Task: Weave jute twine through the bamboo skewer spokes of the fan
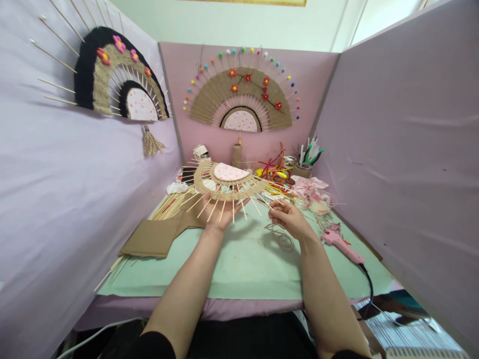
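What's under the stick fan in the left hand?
The left hand is under the fan, with the green tabletop lower down. The fan hides part of that hand, so I can't see every finger.

The single view looked from the person's head, forward and down, over the forearms (194, 274) at the bottom edge. The left hand (219, 214) and right hand (287, 217) were near, mid-frame; the green tabletop (254, 269) spread below, and the pink back panel (314, 75) faced the camera farther off, upper centre.
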A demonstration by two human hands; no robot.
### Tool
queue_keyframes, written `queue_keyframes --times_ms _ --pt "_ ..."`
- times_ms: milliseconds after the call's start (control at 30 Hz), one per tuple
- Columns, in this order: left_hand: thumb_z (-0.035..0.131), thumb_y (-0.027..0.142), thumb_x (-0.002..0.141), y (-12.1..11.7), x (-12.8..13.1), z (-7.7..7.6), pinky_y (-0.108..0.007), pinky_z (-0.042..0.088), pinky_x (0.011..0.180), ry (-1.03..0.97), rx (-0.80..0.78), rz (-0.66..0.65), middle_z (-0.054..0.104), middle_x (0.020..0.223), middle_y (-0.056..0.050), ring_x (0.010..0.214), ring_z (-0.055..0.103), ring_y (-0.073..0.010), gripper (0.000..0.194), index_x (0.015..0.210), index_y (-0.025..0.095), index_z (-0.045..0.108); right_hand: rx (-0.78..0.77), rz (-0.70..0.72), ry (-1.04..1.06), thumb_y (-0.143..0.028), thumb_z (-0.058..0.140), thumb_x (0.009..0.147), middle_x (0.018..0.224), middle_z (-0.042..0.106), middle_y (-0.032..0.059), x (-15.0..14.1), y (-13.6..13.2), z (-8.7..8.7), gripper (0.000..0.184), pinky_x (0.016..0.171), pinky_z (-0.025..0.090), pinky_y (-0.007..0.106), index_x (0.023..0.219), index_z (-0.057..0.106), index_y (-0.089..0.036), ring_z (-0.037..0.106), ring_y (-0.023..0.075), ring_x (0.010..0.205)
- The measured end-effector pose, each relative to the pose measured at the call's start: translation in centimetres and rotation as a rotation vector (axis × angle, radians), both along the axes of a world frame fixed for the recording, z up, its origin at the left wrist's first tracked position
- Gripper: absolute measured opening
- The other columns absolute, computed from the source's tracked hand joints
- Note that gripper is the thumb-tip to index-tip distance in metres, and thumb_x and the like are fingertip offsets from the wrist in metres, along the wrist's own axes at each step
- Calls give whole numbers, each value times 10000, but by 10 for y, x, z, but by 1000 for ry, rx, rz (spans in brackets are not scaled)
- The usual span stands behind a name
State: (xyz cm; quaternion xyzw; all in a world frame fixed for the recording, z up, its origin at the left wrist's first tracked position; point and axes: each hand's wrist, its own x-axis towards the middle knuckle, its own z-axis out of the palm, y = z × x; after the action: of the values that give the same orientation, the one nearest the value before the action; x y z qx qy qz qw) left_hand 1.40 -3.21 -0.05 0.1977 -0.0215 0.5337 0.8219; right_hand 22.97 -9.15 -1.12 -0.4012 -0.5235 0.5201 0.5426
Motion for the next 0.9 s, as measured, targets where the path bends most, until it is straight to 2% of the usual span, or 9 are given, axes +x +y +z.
queue_keyframes --times_ms 167,433,633,900 --pt "434 453 770 0 0 1 -559 338 967 14 -18 44 629 1103 -47 1048 566 -271 360 1060 301 583 -1 55 -5 -270 683 704 799 647 16 2 -6 2 278 480 443 202 790 427 -204 547 87 568" --pt "420 406 789 -2 2 2 -592 325 968 -29 -25 61 630 1103 -16 1105 537 -275 297 1020 322 587 -74 75 235 -210 759 629 724 670 0 -2 -7 5 430 420 457 129 737 344 -218 582 65 493" --pt "427 379 787 -4 2 5 -601 342 950 1 -42 105 625 1103 -19 1133 512 -286 294 1025 316 588 -200 72 387 -155 765 604 689 662 -15 4 -1 1 394 389 443 67 741 400 -207 585 44 483" --pt "376 386 805 -3 1 4 -596 321 952 0 -14 98 636 1069 -23 1111 501 -277 325 1014 290 607 -215 76 475 -132 743 625 701 642 -8 11 6 -5 306 412 477 77 777 484 -194 584 45 508"
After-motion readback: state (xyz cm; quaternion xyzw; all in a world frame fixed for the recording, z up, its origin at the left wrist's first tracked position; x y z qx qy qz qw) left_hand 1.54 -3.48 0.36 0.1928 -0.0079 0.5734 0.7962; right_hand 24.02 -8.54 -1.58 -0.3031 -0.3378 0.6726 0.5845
